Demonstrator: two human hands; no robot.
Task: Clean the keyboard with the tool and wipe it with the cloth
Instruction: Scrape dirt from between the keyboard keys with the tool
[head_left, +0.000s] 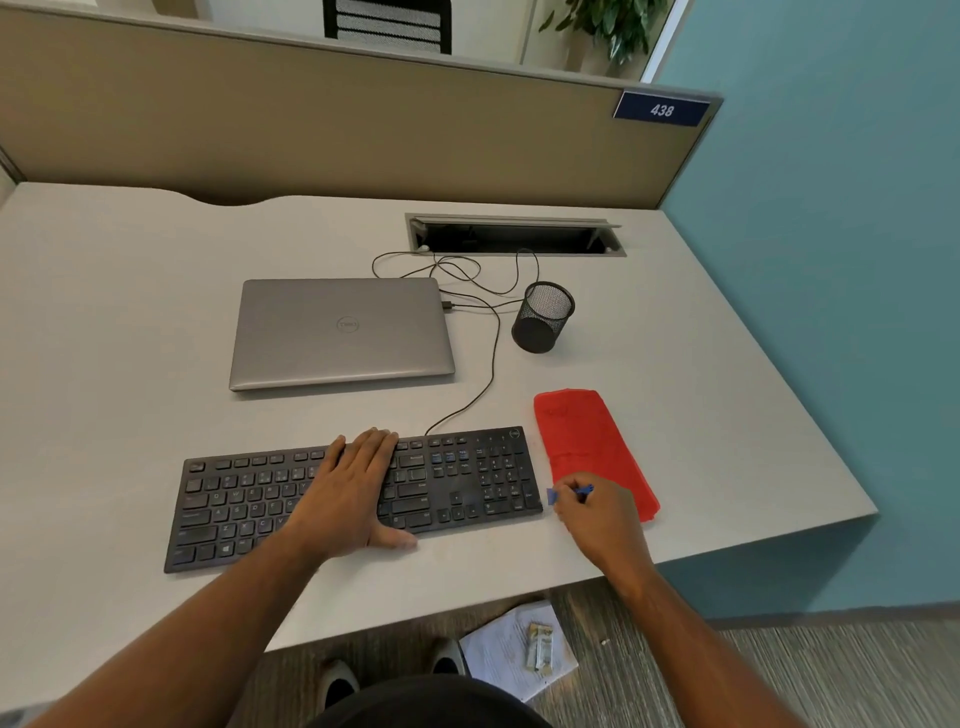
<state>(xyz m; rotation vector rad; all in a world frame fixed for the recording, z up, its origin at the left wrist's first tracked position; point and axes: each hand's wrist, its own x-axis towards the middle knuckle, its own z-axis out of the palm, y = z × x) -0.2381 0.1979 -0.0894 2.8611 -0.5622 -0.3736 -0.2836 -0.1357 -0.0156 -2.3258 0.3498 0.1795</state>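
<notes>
A black keyboard (457, 483) lies along the front of the grey desk (130, 338). My left hand (348, 493) rests flat on the keyboard's middle, fingers straight and pointing away from me. Just off the keyboard's right end, my right hand (597, 512) pinches a small blue cleaning tool (569, 492), whose tip points left toward the number pad. A folded red cloth (587, 441) lies on the desk right of the keyboard, its near end partly hidden by my right hand.
A closed silver laptop (340, 332) sits behind the keyboard. A black mesh pen cup (543, 317) stands to its right, with thin cables (491, 364) looping to an open cable slot (514, 236). The desk's right edge runs close beside the cloth. Papers (519, 649) lie on the floor.
</notes>
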